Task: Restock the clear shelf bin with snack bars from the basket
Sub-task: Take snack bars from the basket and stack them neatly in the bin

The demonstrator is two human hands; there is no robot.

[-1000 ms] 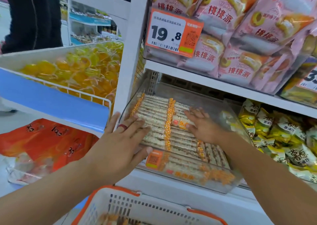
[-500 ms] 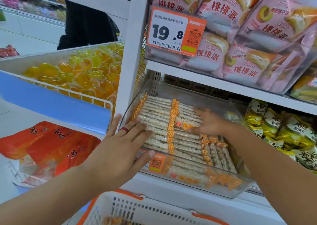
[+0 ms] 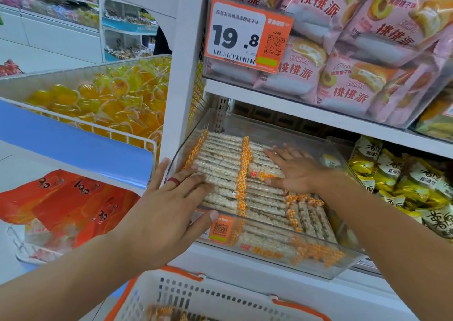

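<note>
The clear shelf bin [image 3: 326, 264] sits on the lower shelf, filled with rows of pale snack bars [image 3: 220, 154] with orange checked wrapper ends. My left hand [image 3: 169, 208] lies flat with straight fingers on the bars at the bin's left front corner, its thumb against the front wall. My right hand [image 3: 296, 171] rests flat, fingers spread, on the bars in the middle of the bin. The white basket [image 3: 220, 301] with orange rim is at the bottom edge, with a few bars showing inside.
Above the bin hangs an orange price tag [image 3: 247, 34] in front of pink cake packs [image 3: 343, 85]. Yellow-green snack bags [image 3: 397, 181] fill the neighbouring bin on the right. To the left stand a wire bin of yellow jelly cups [image 3: 105, 100] and red packets [image 3: 61, 198].
My right hand has flattened and spread its fingers over the bars, shifting slightly right. My left hand stays at the bin's left front corner. The view has tilted a little.
</note>
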